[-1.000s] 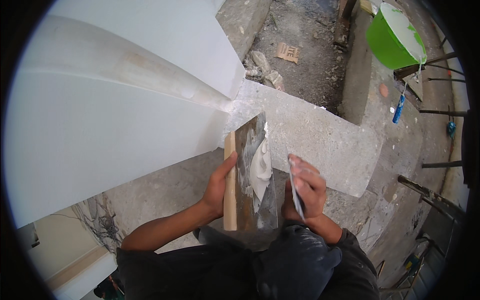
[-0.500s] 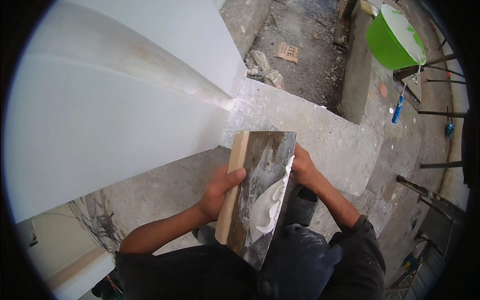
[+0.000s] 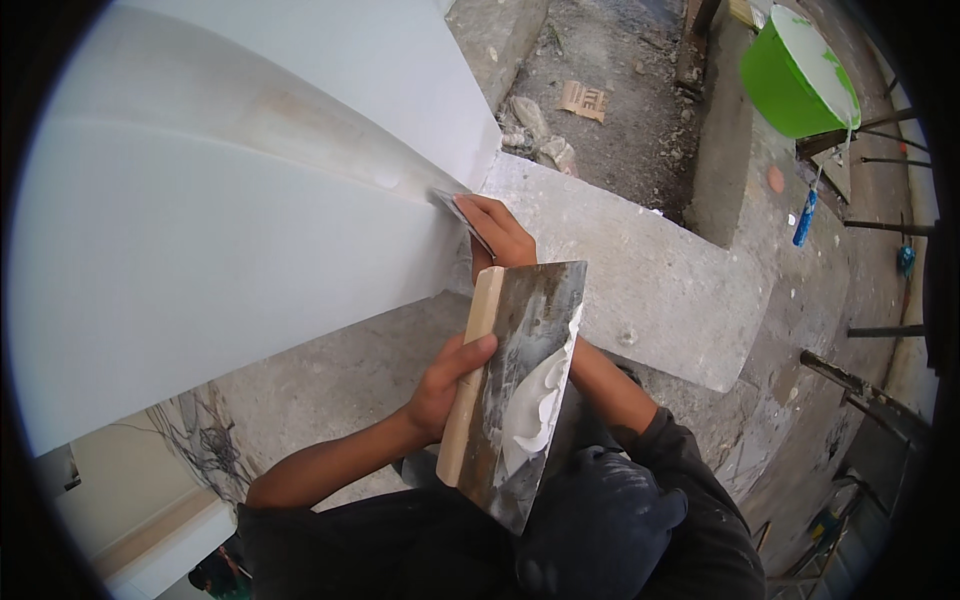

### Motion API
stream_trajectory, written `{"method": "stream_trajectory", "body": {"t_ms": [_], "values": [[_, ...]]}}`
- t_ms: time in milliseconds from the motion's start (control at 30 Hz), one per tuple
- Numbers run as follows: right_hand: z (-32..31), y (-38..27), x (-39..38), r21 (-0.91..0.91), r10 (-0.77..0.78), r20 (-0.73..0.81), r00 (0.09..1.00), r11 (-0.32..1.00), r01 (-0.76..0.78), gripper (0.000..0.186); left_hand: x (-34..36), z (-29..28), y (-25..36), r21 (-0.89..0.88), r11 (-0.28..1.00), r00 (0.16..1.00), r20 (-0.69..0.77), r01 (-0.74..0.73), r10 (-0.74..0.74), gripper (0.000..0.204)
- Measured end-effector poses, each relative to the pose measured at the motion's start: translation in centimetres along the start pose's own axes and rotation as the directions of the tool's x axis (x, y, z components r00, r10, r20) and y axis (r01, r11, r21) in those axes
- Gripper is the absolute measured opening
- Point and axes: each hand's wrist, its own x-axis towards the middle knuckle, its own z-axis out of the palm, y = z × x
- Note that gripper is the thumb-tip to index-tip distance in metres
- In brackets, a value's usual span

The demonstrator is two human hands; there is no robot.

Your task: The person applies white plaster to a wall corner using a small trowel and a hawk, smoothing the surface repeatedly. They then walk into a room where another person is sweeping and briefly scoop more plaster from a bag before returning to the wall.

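Observation:
My left hand (image 3: 452, 378) is closed round the wooden handle edge of a wide plastering blade (image 3: 525, 370), its thumb on top. White putty (image 3: 535, 410) lies in a ridged heap along the blade's right side. Beyond the blade, my right hand (image 3: 502, 235) grips a thin metal putty knife (image 3: 462, 222), partly hidden by the fingers. The knife is against or very close to the lower end of the pale strip (image 3: 330, 135) where two white wall faces (image 3: 230, 240) meet; contact cannot be made out for sure. My right forearm passes behind the blade.
A concrete ledge (image 3: 640, 270) runs below the wall's corner. At the far right stands a green tub (image 3: 790, 80) of white material, with a blue-handled tool (image 3: 804, 218) near it. Metal bars (image 3: 885, 332) jut in at right. Loose wires (image 3: 200, 440) lie at lower left.
My right hand has moved from behind the blade's right edge up and left to the wall corner, bringing the putty knife into view. The left hand keeps hold of the blade, nearly unmoved.

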Motion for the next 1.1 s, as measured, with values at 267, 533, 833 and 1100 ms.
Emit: {"method": "stream_trajectory", "body": {"t_ms": [267, 533, 833, 1100], "values": [[2.4, -0.2, -0.2, -0.054, 0.007, -0.119, 0.993, 0.998, -0.014, 0.049, 0.3, -0.2, -0.6, 0.016, 1.000, 0.999, 0.036, 0.007, -0.008, 0.048], [3.3, -1.4, -0.9, -0.086, 0.105, -0.120, 0.987, 0.990, -0.115, 0.051, 0.4, 0.3, -0.2, -0.005, 1.000, 0.999, 0.041, -0.002, 0.002, 0.048], [0.7, -0.8, 0.2, 0.188, 0.165, -0.023, 0.986, 0.969, -0.158, 0.038, 1.3, 0.3, -0.8, -0.092, 0.995, 0.982, 0.185, 0.042, -0.024, 0.040], [-2.8, 0.9, 3.0, 0.173, 0.099, 0.287, 0.953, 0.973, -0.154, 0.036, 1.9, 0.5, -1.2, -0.069, 0.997, 0.985, 0.169, 0.042, -0.030, 0.040]]}}
